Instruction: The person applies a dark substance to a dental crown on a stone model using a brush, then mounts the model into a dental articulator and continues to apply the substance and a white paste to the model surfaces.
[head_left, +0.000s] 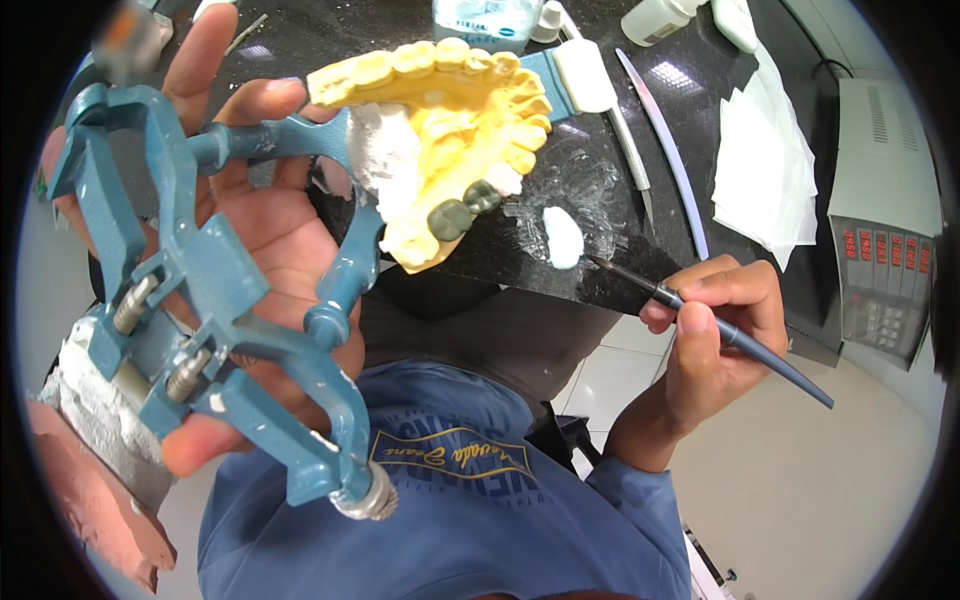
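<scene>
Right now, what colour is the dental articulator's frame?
The frame is muted blue, seen best in the head view.

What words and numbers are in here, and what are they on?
I won't copy any out, but here is where they are:
Blue shirt: yellow lettering in a frame, dark letters around it.
Grey box: red lit digits; marks by its buttons are too small to read.
Jar of blue liquid: small lettering, hard to read.
Brush: none I can make out.

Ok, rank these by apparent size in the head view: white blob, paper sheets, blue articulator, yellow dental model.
1. Blue articulator, probably enlarged by nearness
2. Yellow dental model
3. Paper sheets
4. White blob
</scene>
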